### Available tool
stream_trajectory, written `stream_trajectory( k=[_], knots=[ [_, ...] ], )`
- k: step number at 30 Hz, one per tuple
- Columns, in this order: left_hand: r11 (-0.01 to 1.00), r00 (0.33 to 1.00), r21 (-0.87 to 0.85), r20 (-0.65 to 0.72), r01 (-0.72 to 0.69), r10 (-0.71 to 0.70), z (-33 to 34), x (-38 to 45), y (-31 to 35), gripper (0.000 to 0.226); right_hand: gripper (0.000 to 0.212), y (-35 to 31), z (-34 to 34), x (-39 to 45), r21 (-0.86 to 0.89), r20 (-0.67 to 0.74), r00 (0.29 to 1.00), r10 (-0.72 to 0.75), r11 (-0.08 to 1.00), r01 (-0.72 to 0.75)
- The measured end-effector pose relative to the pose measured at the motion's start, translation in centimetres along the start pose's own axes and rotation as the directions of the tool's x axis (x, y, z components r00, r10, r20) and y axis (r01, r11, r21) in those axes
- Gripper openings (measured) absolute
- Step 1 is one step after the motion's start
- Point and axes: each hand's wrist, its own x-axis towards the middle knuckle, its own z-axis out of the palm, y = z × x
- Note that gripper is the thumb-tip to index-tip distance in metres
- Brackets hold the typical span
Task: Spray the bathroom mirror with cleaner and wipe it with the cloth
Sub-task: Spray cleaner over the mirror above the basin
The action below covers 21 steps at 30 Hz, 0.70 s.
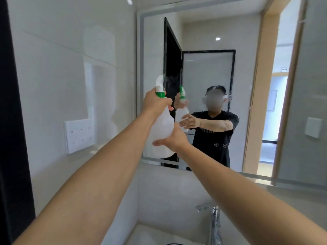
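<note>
Left hand (pixel 156 101), centre of the frame, is curled round the neck of the spray bottle (pixel 162 131), at the trigger. Right hand (pixel 174 139) cups the bottle's lower body, fingers wrapped round it. I see the nozzle aimed at the mirror (pixel 203 106), which fills the upper right; fine mist hangs just beyond the nozzle.

Risks, as I judge them: the nozzle sits near the mirror's left edge, so spray could drift onto the tiled wall and the socket plate (pixel 78 136) at left. Runoff may drip toward the faucet (pixel 215 221) at the bottom. No cloth is in view; delay could let the cleaner streak.
</note>
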Motion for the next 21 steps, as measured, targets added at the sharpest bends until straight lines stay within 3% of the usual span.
stream_trajectory(
  k=[5, 12, 21],
  knots=[
    [0.996, 0.995, -0.040, 0.059, -0.074, 0.076, 3.0, 1.2, 2.7, 0.047, 0.082, -1.1, -3.7, 0.6, -0.002, -0.091, 0.995, -0.026, 1.000, 0.026],
    [0.985, 0.985, -0.098, 0.086, -0.144, 0.152, 7.7, 2.6, 5.6, 0.036, 0.094, -2.4, -9.5, 0.9, -0.099, -0.204, 0.975, -0.084, 0.993, 0.065],
    [0.983, 0.986, -0.122, 0.079, -0.138, 0.149, 11.9, 2.5, 7.0, 0.022, 0.088, -1.8, -13.2, 0.0, -0.074, -0.269, 0.962, -0.038, 0.997, 0.018]
  ],
)
